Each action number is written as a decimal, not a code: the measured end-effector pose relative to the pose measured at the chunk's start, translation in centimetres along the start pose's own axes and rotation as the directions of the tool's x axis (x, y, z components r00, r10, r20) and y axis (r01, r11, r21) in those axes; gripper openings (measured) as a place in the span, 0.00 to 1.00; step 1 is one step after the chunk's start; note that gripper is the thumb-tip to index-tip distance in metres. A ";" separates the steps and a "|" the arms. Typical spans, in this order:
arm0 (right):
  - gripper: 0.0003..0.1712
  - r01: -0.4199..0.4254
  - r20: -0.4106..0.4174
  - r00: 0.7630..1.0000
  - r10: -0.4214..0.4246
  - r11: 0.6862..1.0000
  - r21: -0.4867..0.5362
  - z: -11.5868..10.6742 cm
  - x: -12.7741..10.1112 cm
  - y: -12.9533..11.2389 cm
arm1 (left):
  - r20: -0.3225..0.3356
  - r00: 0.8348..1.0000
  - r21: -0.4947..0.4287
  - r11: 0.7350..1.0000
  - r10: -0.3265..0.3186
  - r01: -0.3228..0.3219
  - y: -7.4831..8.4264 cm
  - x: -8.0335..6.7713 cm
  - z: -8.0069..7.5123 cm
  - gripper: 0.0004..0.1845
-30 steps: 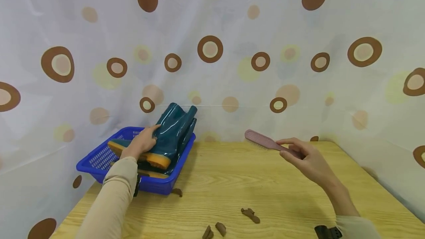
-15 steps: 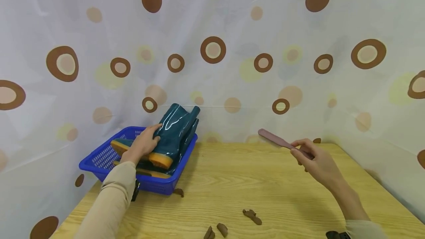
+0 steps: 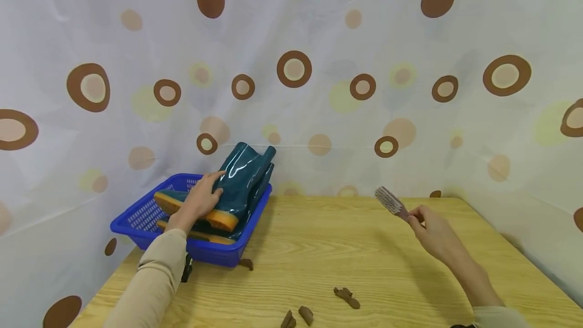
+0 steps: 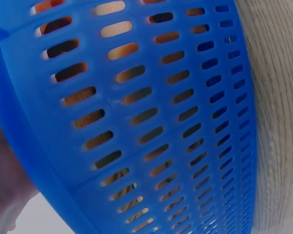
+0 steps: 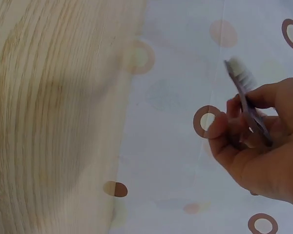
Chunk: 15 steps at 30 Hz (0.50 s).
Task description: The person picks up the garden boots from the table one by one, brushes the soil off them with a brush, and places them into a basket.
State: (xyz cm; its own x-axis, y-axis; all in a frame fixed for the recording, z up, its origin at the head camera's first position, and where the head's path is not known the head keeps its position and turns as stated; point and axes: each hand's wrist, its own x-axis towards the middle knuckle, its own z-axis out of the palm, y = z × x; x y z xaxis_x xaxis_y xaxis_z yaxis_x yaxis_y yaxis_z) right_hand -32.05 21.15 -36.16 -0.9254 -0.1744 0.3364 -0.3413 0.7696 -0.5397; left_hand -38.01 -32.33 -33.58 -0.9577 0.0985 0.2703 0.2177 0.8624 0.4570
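A pair of dark green rubber boots (image 3: 238, 178) with yellow soles lies stacked in a blue plastic basket (image 3: 218, 257) at the left. My left hand (image 3: 198, 201) rests on the upper boot with fingers extended and thumb spread; its far fingers are partly hidden. In the left wrist view the basket wall (image 4: 151, 122) covers most of the boots, with the hand (image 4: 7, 180) at the left edge. Over the table's right side, my right hand (image 3: 434, 232) holds a pinkish brush (image 3: 389, 201) by its handle, bristles facing the head camera. Part of the handle is inside the fingers.
Several brown clay-like pieces (image 3: 347, 297) lie on the wooden table (image 3: 319, 247) near its front. Another brown piece (image 3: 246, 263) sits by the basket's front right corner. A dotted sheet (image 3: 319, 115) hangs behind the table and along both sides.
My right hand has moved rightward and turned the brush over, so its bristles now face the camera. The left hand has stayed on the boot.
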 end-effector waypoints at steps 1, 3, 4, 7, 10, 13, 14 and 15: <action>0.19 -0.017 0.030 0.999 0.017 1.000 -0.016 0.1 0.0 0.2 | 0.004 1.000 -0.003 1.000 0.000 0.000 0.1 0.0 0.0 0.29; 0.18 -0.049 0.101 0.994 0.051 0.999 -0.016 0.1 0.0 0.5 | 0.013 1.000 -0.009 1.000 0.001 -0.001 0.4 0.1 0.2 0.29; 0.18 -0.069 0.130 0.989 0.069 0.998 -0.006 0.2 -0.1 0.7 | 0.018 1.000 -0.012 1.000 0.002 -0.002 0.5 0.1 0.3 0.29; 0.16 -0.097 0.200 0.975 0.097 0.995 -0.008 0.3 -0.2 1.2 | 0.024 1.000 -0.019 1.000 -0.004 0.004 0.7 0.2 0.6 0.29; 0.14 -0.104 0.241 0.965 0.102 0.995 -0.007 0.7 -0.1 1.8 | 0.025 1.000 -0.023 1.000 -0.011 0.011 0.9 0.2 0.7 0.29; 0.14 -0.126 0.280 0.952 0.121 0.992 0.000 0.9 -0.1 2.4 | 0.030 0.999 -0.018 1.000 -0.016 0.016 1.2 0.2 0.8 0.29; 0.14 -0.138 0.293 0.947 0.129 0.990 0.011 1.0 -0.1 2.5 | 0.031 0.999 -0.015 1.000 -0.014 0.015 1.3 0.2 0.8 0.29; 0.14 -0.154 0.306 0.942 0.140 0.988 0.020 1.0 -0.1 2.7 | 0.032 0.999 -0.012 1.000 -0.014 0.015 1.3 0.2 0.9 0.29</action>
State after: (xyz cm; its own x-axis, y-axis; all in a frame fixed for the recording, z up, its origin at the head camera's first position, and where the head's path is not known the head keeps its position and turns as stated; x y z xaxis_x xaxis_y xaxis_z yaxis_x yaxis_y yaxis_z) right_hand -33.04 22.59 -38.42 -0.9697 -0.2442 0.0052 -0.1983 0.7746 -0.6006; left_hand -38.08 -30.71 -33.67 -0.9663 0.1019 0.2365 0.2058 0.8575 0.4714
